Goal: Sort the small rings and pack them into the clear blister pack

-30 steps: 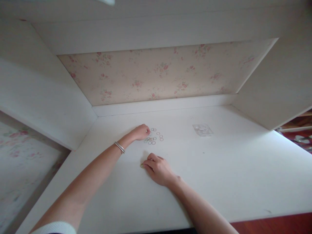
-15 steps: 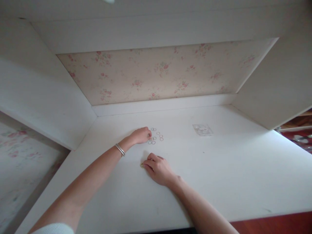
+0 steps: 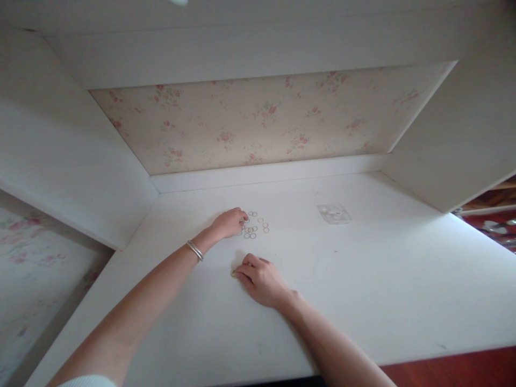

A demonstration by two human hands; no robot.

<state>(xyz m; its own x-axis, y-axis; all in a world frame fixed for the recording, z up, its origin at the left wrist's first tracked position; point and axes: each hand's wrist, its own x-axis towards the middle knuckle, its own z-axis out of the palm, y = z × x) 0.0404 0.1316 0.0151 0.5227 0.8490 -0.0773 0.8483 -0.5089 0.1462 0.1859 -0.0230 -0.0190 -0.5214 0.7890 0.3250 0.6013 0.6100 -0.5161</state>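
Several thin rings (image 3: 250,230) lie in a loose cluster on the white tabletop (image 3: 387,279), some overlapping. My left hand (image 3: 229,222), with a silver bangle (image 3: 195,250) at the wrist, reaches to the cluster's left side. Its fingertips are curled together beside the rings; whether one is between them is too small to tell. Nearer to me, my right hand (image 3: 260,279) rests on the tabletop, thumb and fingers pinched on a small gold-coloured ring (image 3: 233,273) that sticks out at the fingertips.
A clear, flat plastic case (image 3: 334,214) lies to the right of the rings. White panels (image 3: 451,129) stand at both sides, with a floral-papered wall (image 3: 266,123) behind. A shelf with red items (image 3: 492,226) shows at the far right.
My left hand has drawn back slightly to the left, uncovering more of the rings. My right hand stays in place with its ring.
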